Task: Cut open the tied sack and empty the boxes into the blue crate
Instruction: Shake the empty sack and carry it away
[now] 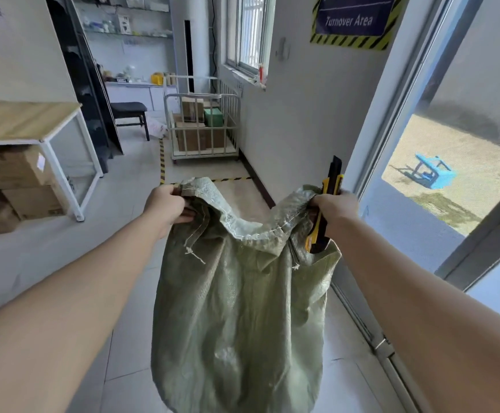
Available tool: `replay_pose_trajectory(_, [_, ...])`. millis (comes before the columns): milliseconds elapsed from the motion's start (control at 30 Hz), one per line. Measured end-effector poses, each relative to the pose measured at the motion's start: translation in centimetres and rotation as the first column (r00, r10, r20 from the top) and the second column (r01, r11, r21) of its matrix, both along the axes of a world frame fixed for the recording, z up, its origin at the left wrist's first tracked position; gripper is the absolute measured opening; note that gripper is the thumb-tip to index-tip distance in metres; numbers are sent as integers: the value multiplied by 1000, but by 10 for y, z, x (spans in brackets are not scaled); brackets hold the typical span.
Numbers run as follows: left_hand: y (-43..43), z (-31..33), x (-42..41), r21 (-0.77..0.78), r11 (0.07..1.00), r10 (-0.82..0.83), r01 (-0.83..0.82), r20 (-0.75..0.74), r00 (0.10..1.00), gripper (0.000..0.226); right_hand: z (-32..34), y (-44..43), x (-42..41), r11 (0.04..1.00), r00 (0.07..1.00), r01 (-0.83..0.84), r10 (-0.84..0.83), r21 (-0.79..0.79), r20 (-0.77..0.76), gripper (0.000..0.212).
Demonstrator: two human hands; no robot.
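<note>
- Two bare forearms run in from the lower corners of the frame and meet at the mouth of a green woven sack (237, 308), which hangs in the lower centre above the pale tiled floor (129, 347).
- Left hand (165, 208), just left of centre: its grip is closed tight on the left edge of the sack's mouth, fabric bunched under the fingers.
- Right hand (333, 208), right of centre: its grip is closed too, clamping the right edge of the mouth together with a yellow-and-black utility knife (327, 204). The knife stands nearly upright in the fist, one end above the knuckles, the other below against the sack.
- Between the hands the mouth sags open in a curve; short ends of white string (193, 254) dangle from the rim on the left side.
- The sack's belly bulges; what is inside cannot be seen.
- At the right of the frame, a glass door (439, 162) with a blue stool (435, 174) lying on the ground outside.
- At the left, a wooden surface (22, 119) on a white frame, cardboard boxes (19, 180) stacked beneath it.
- Farther back, centre: yellow-black tape (161, 162) on the floor and a white metal cage cart (202, 126) loaded with cartons.
- Top right, a sign reading "Turnover Area" (350, 20).
</note>
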State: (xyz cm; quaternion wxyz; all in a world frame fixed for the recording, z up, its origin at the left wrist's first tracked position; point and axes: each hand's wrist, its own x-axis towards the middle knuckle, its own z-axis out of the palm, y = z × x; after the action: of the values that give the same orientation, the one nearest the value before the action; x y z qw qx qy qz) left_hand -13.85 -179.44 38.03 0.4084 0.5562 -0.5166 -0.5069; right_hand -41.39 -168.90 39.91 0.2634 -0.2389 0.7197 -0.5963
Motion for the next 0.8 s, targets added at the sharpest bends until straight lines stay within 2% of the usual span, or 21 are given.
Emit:
replay_pose_trajectory(433, [-149,-11,-30,17,1000,1,0,-50,999,31,-3,-143,-29,1000,1000,10,-10,30,-15,19])
replay_pose_trajectory(800, [-269,-16,-39,-3,1000,-7,7,-31,999,27,-12,-258,-41,999,999,30,-30,33,23,21])
